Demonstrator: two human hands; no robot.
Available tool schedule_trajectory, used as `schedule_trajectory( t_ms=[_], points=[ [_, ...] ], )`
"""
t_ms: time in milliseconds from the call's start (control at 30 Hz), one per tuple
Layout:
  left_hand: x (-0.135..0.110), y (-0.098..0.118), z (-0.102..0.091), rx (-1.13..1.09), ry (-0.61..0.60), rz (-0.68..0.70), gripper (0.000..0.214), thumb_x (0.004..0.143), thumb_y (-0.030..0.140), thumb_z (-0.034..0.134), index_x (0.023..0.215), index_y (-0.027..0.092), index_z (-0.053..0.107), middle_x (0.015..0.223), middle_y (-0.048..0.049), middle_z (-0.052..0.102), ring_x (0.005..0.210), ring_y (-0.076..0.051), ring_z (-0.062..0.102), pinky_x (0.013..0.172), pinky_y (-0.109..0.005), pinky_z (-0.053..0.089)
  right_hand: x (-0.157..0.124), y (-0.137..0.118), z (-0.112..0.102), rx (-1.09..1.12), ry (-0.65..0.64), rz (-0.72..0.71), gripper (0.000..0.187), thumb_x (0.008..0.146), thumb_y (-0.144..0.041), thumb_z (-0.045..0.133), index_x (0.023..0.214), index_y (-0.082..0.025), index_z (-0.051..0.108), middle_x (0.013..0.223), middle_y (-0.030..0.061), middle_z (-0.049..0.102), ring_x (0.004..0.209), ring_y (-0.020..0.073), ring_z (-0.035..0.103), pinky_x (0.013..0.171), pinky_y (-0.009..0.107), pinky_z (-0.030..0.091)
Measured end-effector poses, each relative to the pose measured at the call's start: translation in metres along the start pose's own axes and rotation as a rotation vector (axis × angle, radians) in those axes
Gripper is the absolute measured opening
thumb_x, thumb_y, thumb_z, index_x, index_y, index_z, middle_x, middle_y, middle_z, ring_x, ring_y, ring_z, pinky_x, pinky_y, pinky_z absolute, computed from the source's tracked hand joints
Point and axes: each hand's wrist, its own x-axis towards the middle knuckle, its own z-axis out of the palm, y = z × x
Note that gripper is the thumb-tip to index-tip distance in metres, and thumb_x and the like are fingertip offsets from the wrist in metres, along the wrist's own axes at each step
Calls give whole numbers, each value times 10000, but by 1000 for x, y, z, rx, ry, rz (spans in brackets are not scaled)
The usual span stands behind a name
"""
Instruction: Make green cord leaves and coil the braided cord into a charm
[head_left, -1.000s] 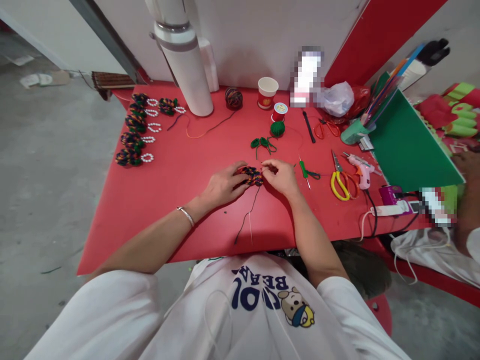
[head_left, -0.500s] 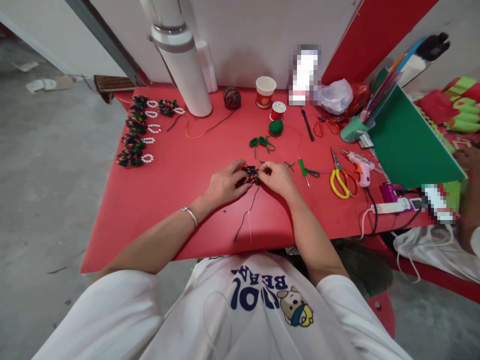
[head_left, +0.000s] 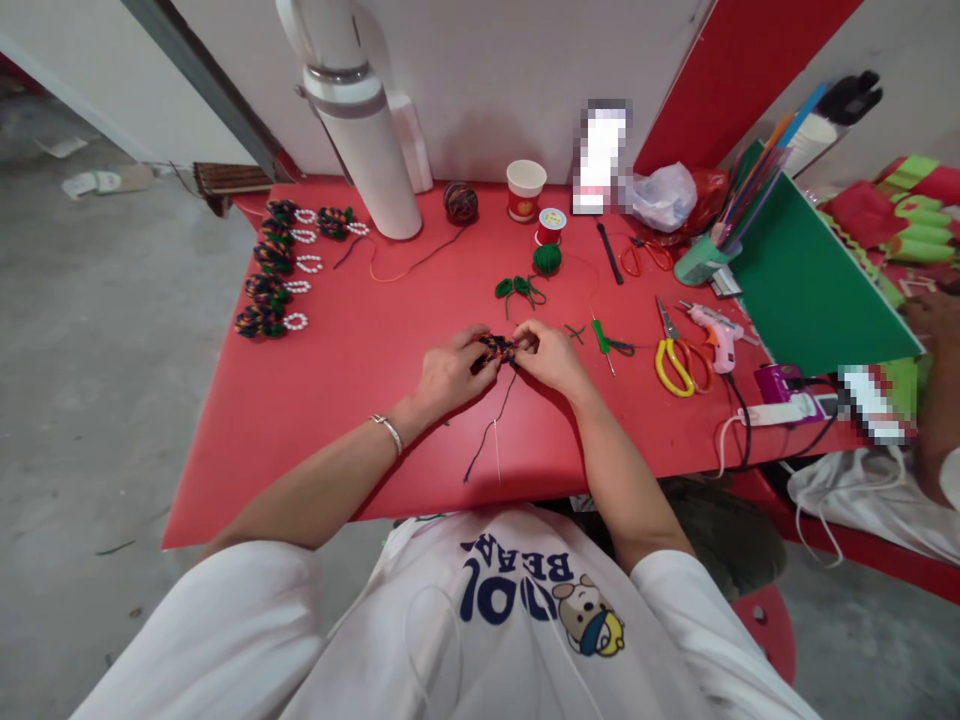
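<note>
A small crocheted piece (head_left: 496, 349) of dark multicoloured yarn lies between my hands at the middle of the red table. My left hand (head_left: 450, 372) is closed on its left side, fingers and thumb around it. At its right end my right hand (head_left: 546, 352) pinches the edge between thumb and fingertips. From the piece a dark yarn tail (head_left: 505, 398) runs down toward the table's front edge, with a thin needle (head_left: 497, 455) on it. Green yarn leaves (head_left: 519, 290) lie just beyond my hands. Right of them rests a green-handled crochet hook (head_left: 602, 343).
Several finished yarn pieces with bead loops (head_left: 264, 290) line the left edge. A white flask (head_left: 367, 140), yarn ball (head_left: 460, 203), paper cup (head_left: 526, 190) and green yarn ball (head_left: 547, 259) stand behind. Yellow-handled scissors (head_left: 674, 365) and a pink glue gun (head_left: 718, 335) lie right. Another person's arm (head_left: 937, 370) shows far right.
The view has shifted slightly. Both hands stay on the crocheted piece with nearly the same grip, and the yarn tail hangs as before.
</note>
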Motion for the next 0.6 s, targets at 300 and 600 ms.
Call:
schedule_trajectory(
  t_ms=[300,600],
  points=[
    [-2,0,0,-39,-10,18,227,943,336,629,871,169,764,1284,-151,745,1013,-235,771,825,-326,640,-1,3,2,163,-140,57,138,799,-114,671,888,-214,701,730,-2,764,731,168,747,716,278,544],
    [-2,-4,2,-126,-14,-3,152,905,286,651,916,177,755,1349,-160,708,1111,-262,743,916,-386,636,-1,-1,1,242,-152,17,238,772,-103,634,975,-202,706,792,-5,743,730,142,715,733,268,568]
  ],
)
